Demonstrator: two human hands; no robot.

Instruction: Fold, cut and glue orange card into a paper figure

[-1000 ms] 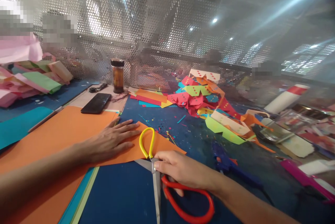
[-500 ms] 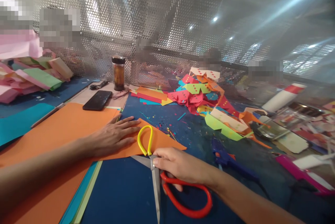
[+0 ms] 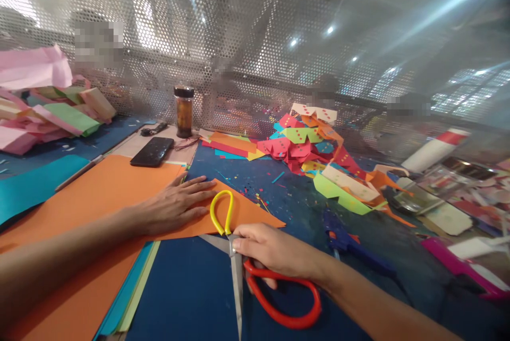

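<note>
My left hand (image 3: 179, 204) lies flat with its fingers stretched out, pressing on an orange paper sheet (image 3: 243, 208) that tapers to a point on the right. Under it a larger stack of orange paper (image 3: 99, 187) reaches toward me, with blue and pale yellow sheets (image 3: 135, 288) showing at its edge. My right hand (image 3: 271, 250) grips a pair of scissors (image 3: 236, 272) near the pivot. The scissors are spread wide, with one yellow and one red handle loop, and one blade points toward me. The other blade lies beside the orange sheet's near edge.
A black phone (image 3: 152, 151) and a dark-lidded jar (image 3: 184, 112) stand behind the paper. Folded, dotted paper pieces (image 3: 300, 136) are heaped at the back. A blue glue gun (image 3: 354, 245) lies to the right. Pink and green paper pieces (image 3: 71, 118) pile up at left.
The view has shifted very slightly, so things sit a little further right. Both hands, the scissors and the paper keep the same arrangement.
</note>
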